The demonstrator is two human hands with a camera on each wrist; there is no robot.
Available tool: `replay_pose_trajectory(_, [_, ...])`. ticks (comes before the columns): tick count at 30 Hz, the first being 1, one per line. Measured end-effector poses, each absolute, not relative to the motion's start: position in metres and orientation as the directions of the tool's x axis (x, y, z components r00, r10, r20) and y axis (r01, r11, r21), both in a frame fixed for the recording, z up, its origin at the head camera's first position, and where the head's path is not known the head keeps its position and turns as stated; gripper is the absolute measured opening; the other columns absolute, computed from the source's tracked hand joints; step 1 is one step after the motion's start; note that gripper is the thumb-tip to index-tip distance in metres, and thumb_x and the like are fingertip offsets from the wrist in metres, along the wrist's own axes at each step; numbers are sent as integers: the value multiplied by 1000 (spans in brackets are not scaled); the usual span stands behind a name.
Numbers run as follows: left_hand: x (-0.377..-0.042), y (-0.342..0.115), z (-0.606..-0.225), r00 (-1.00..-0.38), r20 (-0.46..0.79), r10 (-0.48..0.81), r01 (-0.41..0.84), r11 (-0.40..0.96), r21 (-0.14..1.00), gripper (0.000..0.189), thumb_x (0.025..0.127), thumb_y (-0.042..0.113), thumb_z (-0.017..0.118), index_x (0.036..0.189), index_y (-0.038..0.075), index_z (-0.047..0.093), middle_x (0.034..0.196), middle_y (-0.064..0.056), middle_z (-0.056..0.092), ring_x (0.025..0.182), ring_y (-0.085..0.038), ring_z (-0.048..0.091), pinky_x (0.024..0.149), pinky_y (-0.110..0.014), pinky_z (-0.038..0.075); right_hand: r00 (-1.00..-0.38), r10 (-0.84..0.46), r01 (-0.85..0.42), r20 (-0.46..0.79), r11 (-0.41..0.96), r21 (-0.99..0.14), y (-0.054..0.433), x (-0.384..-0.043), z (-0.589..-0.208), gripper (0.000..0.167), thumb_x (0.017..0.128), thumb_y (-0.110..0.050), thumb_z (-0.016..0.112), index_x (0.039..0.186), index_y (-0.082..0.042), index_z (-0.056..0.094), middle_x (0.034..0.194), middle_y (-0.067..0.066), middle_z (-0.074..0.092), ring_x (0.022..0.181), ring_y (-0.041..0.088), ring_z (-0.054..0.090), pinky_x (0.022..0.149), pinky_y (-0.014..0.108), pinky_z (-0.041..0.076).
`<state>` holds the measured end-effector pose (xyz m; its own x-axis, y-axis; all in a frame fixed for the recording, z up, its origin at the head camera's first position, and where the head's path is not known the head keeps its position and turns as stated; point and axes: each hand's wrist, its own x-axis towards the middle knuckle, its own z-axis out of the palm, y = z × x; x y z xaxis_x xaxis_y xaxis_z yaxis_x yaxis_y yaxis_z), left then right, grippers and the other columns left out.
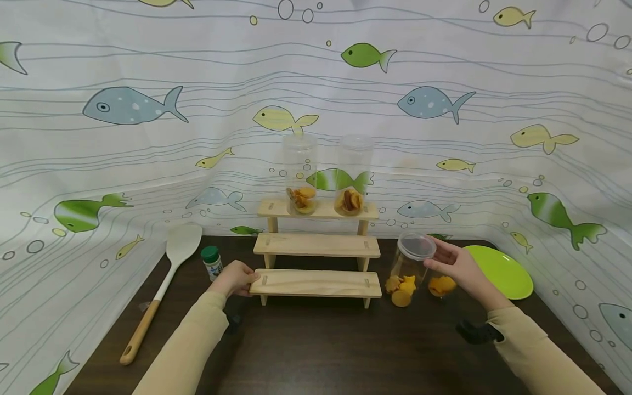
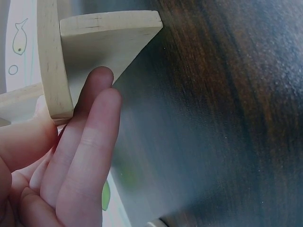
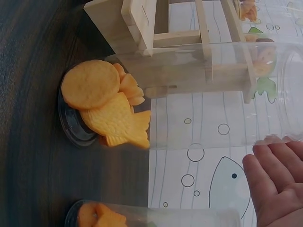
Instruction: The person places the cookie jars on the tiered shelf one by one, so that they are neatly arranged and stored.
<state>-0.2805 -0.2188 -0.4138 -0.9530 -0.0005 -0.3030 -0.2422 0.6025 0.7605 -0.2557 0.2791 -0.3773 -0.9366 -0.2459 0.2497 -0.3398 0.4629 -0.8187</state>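
Observation:
My left hand (image 1: 235, 277) grips the left end of the lowest step of a three-tier wooden stand (image 1: 316, 282). In the left wrist view the thumb lies at the board's edge and the fingers (image 2: 97, 137) reach under it. To the right of the stand, my right hand (image 1: 459, 269) holds a clear lidded jar (image 1: 408, 260) near its top, thumb in front and fingers behind. Inside its base lie orange biscuits (image 3: 113, 118), one round and one fish-shaped. The fingertips touch the jar's wall just below the lid in the right wrist view.
Two tall clear jars (image 1: 300, 164) with biscuits stand on the top tier. Another biscuit jar (image 3: 175, 217) is behind my right hand, beside a green plate (image 1: 503, 274). A green-capped shaker (image 1: 212, 263) and a white spatula with wooden handle (image 1: 163, 285) lie left.

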Motion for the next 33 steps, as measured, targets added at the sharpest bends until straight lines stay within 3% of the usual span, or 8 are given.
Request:
replay_pose_trajectory(11, [-281, -217, -413, -950, -313, -12, -258, 598, 759, 26, 95, 7, 56, 106, -17, 61, 80, -17, 68, 70, -20, 68, 69, -39, 60, -935, -219, -350, 278, 455, -819, 277, -259, -382, 57, 93, -16, 62, 142, 1, 39, 132, 27, 51, 103, -11, 54, 79, 14, 52])
replay_pose_trajectory(19, [-282, -218, -415, -950, -311, -9, -256, 592, 764, 27, 96, 6, 55, 107, -17, 61, 81, -18, 68, 70, -20, 68, 69, -39, 60, -934, -225, -345, 277, 368, -863, 275, -260, -383, 57, 93, -15, 62, 142, 2, 39, 120, -12, 60, 104, -9, 56, 81, 14, 52])
replay_pose_trajectory(28, [-280, -219, -416, -952, -307, -4, -249, 596, 763, 26, 96, 6, 55, 106, -18, 60, 81, -18, 68, 71, -22, 69, 69, -39, 59, -950, -168, -309, 264, 364, -879, 270, -256, -383, 60, 92, -18, 65, 141, 5, 39, 130, 13, 58, 104, -7, 57, 81, 13, 51])
replay_pose_trajectory(30, [-280, -219, -416, -952, -306, -4, -248, 597, 763, 26, 96, 6, 55, 106, -18, 60, 80, -18, 68, 71, -22, 69, 70, -39, 59, -951, -159, -307, 266, 370, -877, 269, -254, -383, 60, 92, -19, 65, 141, 4, 40, 128, 10, 59, 104, -7, 57, 81, 12, 51])
replay_pose_trajectory(33, [-280, -219, -415, -952, -308, -6, -250, 598, 761, 26, 96, 6, 55, 107, -18, 60, 81, -18, 68, 71, -21, 68, 70, -39, 59, -948, -156, -317, 279, 359, -878, 268, -252, -380, 59, 92, -18, 64, 141, 4, 39, 122, -6, 61, 104, -8, 57, 81, 12, 51])
